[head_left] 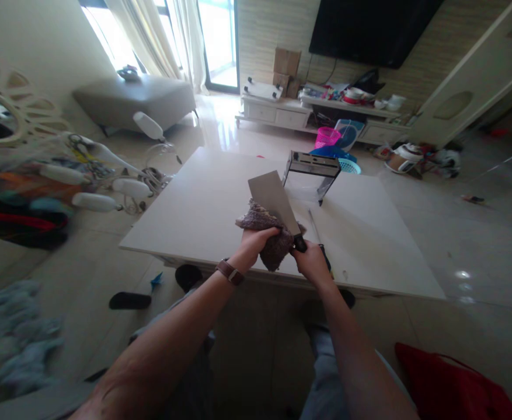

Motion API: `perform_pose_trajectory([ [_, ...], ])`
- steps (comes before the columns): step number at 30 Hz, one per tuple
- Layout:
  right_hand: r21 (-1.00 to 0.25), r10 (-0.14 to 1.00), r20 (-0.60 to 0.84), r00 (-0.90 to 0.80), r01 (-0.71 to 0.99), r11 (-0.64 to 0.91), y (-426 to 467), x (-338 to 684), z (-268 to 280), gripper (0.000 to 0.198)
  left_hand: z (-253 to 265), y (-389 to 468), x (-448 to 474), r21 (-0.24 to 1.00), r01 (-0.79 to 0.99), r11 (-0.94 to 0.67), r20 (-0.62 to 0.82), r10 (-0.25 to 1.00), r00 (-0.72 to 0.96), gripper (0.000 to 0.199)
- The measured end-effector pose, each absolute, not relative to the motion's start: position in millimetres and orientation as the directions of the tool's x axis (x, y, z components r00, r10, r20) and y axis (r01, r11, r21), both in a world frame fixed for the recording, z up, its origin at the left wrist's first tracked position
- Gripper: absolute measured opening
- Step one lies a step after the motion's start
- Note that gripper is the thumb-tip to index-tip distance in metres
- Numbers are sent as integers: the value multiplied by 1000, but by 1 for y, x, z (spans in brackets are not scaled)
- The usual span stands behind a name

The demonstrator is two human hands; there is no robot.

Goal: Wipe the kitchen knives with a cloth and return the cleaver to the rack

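Two closed hands (256,242) (313,262): cloth (275,252) left, cleaver (275,200) right.

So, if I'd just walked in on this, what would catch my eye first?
Probably the broad cleaver at the centre, its black handle in the right hand, while the left hand holds a purplish cloth against it. Just beyond, a dark-framed rack stands on the white table. Farther back, a big black television hangs on the wall.
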State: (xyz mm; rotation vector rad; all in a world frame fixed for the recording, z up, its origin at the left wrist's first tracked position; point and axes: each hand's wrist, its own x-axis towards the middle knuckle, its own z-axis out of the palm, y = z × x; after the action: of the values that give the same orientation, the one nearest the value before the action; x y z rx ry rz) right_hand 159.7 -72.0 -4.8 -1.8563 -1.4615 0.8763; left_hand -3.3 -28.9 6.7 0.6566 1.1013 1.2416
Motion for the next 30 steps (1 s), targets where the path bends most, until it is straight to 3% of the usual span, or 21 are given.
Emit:
perform_pose_trajectory([
  [5, -697, 980, -35, 197, 698, -165, -72, 171, 1, 20, 12, -20, -15, 861, -459, 217, -277, 959, -65, 40],
  [15, -591, 994, -29, 103, 801, -100, -76, 176, 2, 17, 25, 12, -58, 791, -607, 74, -263, 937, -229, 33],
  [26, -576, 993, -77, 88, 809, -116, -78, 179, 2, 13, 26, 24, -80, 743, -669, 22, -288, 913, -290, 28],
  [30, -644, 993, -89, 80, 756, -118, -78, 181, -1, 19, 26, 25, -82, 732, -674, 99, -300, 935, -188, 30],
])
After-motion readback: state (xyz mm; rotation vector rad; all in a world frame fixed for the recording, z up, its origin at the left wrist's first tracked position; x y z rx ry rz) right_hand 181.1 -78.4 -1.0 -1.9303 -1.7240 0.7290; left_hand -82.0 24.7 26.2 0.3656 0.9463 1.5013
